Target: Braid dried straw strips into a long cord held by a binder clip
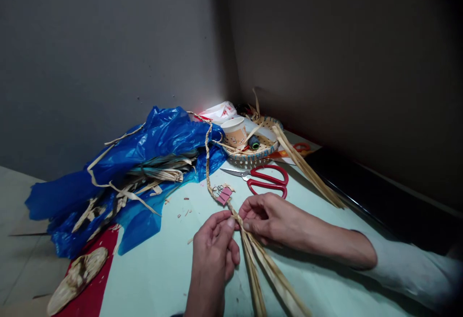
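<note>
A braid of pale dried plant strips (207, 162) runs from the blue plastic down to a pink binder clip (224, 195) fastened on it. Just below the clip, my left hand (216, 242) pinches the braid between thumb and fingers. Opposite it, my right hand (267, 218) has its fingertips closed on the same braid. Under both hands the loose strips (269, 268) fan out toward the table's near edge. Red-handled scissors (269, 180) lie beyond my right hand, their blades partly spread and pointing left.
Blue plastic bag (159, 133) with dried strips (162, 170) lies at left. A woven basket (253, 158) holds a paper cup (234, 132) and a thread spool (253, 142). More strips (307, 167) lie near a black panel (376, 201). A woven oval sole-shaped piece (77, 281) rests on red cloth.
</note>
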Tool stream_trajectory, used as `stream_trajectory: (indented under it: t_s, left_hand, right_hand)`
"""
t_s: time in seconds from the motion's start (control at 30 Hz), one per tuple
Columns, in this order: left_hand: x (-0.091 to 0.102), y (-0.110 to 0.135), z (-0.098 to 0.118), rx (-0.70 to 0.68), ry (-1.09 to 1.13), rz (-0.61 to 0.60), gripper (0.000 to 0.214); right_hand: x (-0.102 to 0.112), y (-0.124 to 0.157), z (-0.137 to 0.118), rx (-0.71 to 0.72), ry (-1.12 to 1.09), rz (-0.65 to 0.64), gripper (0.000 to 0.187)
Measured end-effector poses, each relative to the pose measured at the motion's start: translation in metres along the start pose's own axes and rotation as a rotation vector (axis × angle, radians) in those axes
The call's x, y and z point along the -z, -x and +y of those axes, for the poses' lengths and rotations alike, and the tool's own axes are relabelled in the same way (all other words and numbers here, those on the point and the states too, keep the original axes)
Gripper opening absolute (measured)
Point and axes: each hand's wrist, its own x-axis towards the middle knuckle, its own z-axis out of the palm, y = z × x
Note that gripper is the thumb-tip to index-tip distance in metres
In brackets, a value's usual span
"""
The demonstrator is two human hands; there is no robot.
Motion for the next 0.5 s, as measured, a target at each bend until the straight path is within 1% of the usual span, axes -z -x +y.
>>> stream_trajectory:
  t_s: [0.07, 0.17, 0.3, 0.37, 0.5]
  left_hand:
    - [-0.001, -0.003, 0.003, 0.032, 0.005, -0.016, 0.038]
    - [-0.003, -0.007, 0.005, 0.046, 0.046, -0.022, 0.031]
    - [-0.004, -0.008, 0.004, 0.052, 0.067, -0.053, 0.033]
    - [-0.003, -0.008, 0.004, 0.065, 0.071, -0.065, 0.034]
    - [-0.001, -0.009, 0.002, 0.071, 0.097, -0.074, 0.034]
  right_hand:
    - [0.000, 0.000, 0.001, 0.008, 0.033, 0.008, 0.009]
    - [0.000, 0.000, 0.002, 0.046, 0.172, 0.082, 0.009]
    - [0.001, 0.003, -0.003, 0.070, 0.339, 0.164, 0.010]
    - [0.001, 0.005, -0.008, 0.072, 0.388, 0.194, 0.010]
    - [-0.002, 0.009, -0.016, 0.032, 0.443, 0.144, 0.020]
